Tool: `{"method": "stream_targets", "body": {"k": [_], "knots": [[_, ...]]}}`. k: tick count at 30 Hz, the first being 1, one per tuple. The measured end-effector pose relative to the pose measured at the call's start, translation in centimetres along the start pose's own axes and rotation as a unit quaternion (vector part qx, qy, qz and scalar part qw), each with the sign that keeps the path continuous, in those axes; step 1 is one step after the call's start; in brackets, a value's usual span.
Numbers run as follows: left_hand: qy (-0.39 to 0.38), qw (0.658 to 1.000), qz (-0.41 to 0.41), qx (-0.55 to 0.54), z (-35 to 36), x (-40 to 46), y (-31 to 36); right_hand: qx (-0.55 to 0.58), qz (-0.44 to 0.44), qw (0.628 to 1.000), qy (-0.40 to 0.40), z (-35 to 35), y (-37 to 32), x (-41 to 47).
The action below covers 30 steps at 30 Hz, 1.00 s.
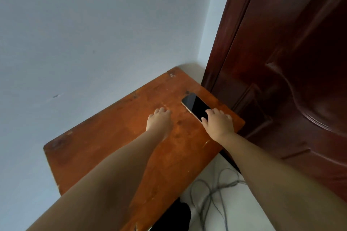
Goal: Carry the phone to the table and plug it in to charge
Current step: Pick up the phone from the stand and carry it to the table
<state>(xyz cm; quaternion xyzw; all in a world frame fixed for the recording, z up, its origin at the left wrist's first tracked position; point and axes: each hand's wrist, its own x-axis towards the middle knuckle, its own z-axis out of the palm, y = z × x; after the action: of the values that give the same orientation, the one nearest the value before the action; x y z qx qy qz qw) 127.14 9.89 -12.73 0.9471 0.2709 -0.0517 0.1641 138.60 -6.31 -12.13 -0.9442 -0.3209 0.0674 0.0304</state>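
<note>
A black-screened phone point(195, 106) with a gold edge lies face up on the worn orange-brown wooden table point(116, 148), near its far right side. My right hand point(218, 123) rests over the phone's near end, thumb against its left edge and fingers on its right side. To the left of the phone, my left hand point(159, 121) lies palm down on the tabletop with fingers curled, holding nothing. I cannot tell whether the phone is lifted off the surface.
A dark red wooden door point(291, 62) stands right of the table. A pale blue wall runs behind and left. Grey cables point(212, 193) lie tangled on the white floor below the table's right edge, beside a black object point(172, 215).
</note>
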Motion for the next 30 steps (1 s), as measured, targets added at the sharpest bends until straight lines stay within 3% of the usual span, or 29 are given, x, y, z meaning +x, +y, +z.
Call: {"method": "stream_targets", "body": {"k": [6,10,19,25,30], "knots": [[0.023,0.999,-0.022,0.008,3.3,5.1,-0.1,0.053,0.039,0.998,-0.015,2.5,0.1,4.3],[-0.003,0.999,-0.043,0.027,6.2,6.0,-0.5,0.049,0.079,0.995,-0.042,4.5,0.1,4.7],[0.054,0.994,-0.053,0.080,8.6,5.8,-0.8,0.049,0.044,0.997,0.028,5.4,1.1,5.7],[-0.003,0.994,-0.066,0.084,7.5,5.8,-0.4,0.096,0.034,0.995,0.007,3.8,1.4,7.1],[-0.053,0.995,-0.075,0.035,3.5,6.4,0.4,0.090,-0.021,0.995,0.035,0.2,1.5,8.2]]}}
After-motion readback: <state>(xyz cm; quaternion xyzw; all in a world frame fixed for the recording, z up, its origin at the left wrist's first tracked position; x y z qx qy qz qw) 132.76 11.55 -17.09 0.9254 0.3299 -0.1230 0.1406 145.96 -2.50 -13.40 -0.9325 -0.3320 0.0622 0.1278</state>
